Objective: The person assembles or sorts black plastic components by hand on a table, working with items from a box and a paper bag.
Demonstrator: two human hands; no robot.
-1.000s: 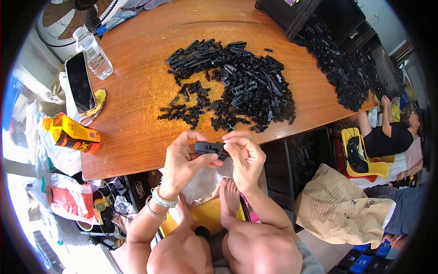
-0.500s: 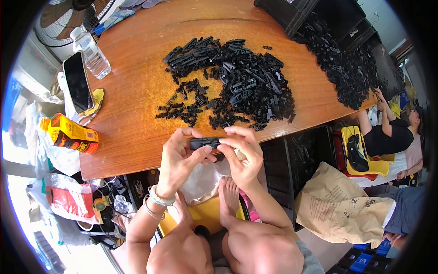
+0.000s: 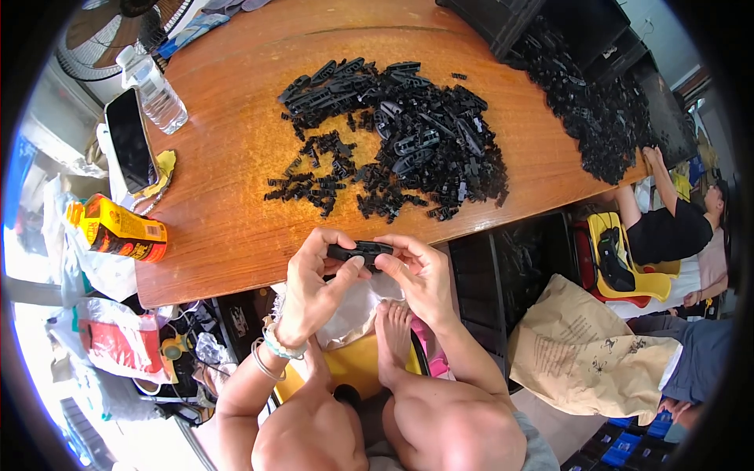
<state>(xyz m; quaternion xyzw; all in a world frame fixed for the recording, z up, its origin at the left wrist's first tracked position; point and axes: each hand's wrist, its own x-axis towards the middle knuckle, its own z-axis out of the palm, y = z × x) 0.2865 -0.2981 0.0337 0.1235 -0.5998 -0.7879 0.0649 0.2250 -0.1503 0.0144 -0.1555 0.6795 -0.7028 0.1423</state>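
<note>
Head view: left hand and right hand both clamped on one black plastic part, just off the wooden surface's near edge; black parts pile well apart, mid-surface.

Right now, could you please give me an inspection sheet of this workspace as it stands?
Surface: wooden table, near edge bare.
Job's things: small black plastic part held over the table edge; large pile of black parts mid-table; a second heap at far right.
Clutter: water bottle, phone, orange-yellow carton.
Grippers: left hand and right hand both pinch the part.
Cables: nothing seen.
Surroundings: fan, brown paper bag, a seated person.
</note>
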